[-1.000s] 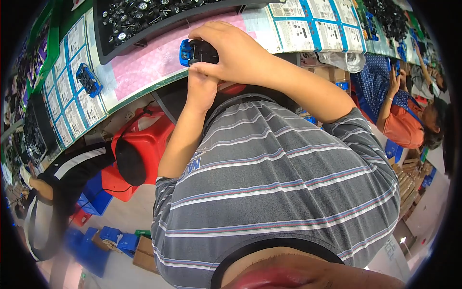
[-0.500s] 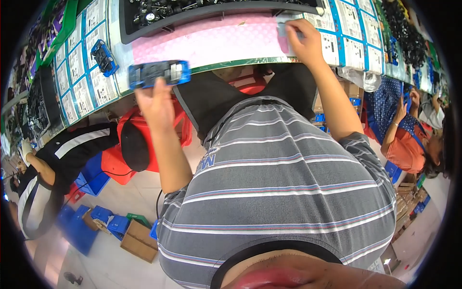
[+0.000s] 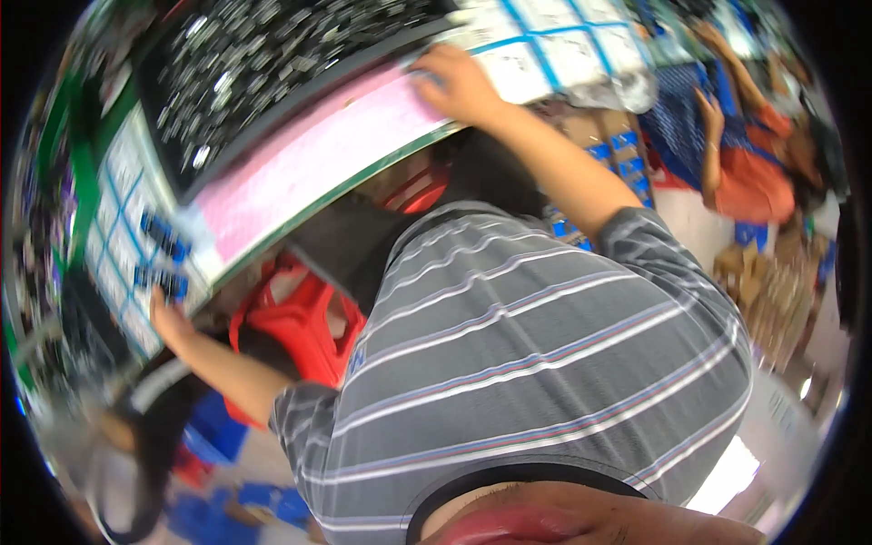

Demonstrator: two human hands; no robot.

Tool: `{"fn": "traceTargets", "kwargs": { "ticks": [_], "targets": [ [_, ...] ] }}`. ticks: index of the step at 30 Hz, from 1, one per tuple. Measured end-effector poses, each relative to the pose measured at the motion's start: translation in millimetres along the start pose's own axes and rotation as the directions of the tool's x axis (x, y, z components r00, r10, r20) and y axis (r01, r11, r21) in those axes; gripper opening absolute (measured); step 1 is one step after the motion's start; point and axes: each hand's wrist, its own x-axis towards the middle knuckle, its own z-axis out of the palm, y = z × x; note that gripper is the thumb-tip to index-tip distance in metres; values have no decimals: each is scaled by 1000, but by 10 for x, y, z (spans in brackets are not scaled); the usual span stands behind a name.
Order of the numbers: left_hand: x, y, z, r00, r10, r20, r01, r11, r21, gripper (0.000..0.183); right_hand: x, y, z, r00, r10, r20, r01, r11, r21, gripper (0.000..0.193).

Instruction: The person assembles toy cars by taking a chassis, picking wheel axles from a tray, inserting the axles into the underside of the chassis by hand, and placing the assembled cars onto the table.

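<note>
My left hand reaches out to the far left end of the table. Its fingers are on the near edge of a blue toy car, which shows its dark underside; motion blurs the grip. A second blue toy car lies just beyond it on the taped paper sheets. My right hand rests at the right end of the pink mat, by the tray's edge. Its fingers are loosely bent with a gap to the thumb, and I see nothing held in them.
A large black tray full of small shiny dark parts stands behind the mat. Taped sheets cover the table to the right. Below the table is a red stool. One co-worker sits at the right, another at the left.
The view has turned to the left. My left hand has carried the toy car left, from the table's front edge to beside the other car. My right hand stays by the mat.
</note>
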Motion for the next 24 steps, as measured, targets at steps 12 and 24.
{"fn": "traceTargets", "kwargs": {
  "ticks": [12, 24],
  "targets": [
    [-18, 338, 425, 944, 314, -100, -115, 598, 793, 50, -454, 991, -1195, 868, 212, -449, -313, 936, -164, 28],
    [-1620, 613, 1455, 566, 818, -103, -564, 475, 676, 34, -877, 3142, -2978, 622, 651, -435, -727, 272, -631, 54]
  ]
}}
